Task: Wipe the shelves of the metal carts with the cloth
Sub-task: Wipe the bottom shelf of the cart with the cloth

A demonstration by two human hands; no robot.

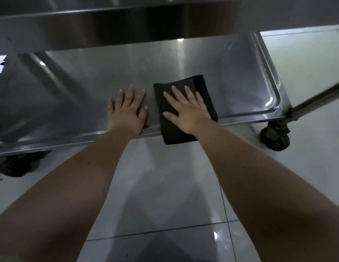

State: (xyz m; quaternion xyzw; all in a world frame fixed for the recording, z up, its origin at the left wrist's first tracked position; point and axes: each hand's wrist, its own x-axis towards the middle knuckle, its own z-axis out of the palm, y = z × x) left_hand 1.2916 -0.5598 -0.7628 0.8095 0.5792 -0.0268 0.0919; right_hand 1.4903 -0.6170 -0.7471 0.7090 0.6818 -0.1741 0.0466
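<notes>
A folded black cloth (199,86) lies on the lower shelf (89,86) of a stainless steel cart, its near end hanging over the shelf's front edge. My right hand (185,110) presses flat on the cloth with straight, spread fingers. My left hand (127,108) rests flat on the bare metal just left of the cloth, fingers straight, its heel at the front rim. Both forearms reach in from below.
The cart's upper shelf (108,29) overhangs the far part of the lower one. A black caster wheel (275,137) and a slanted metal leg (316,100) stand at the right corner. Another wheel (15,165) is at the left. Glossy white floor tiles (164,186) lie below.
</notes>
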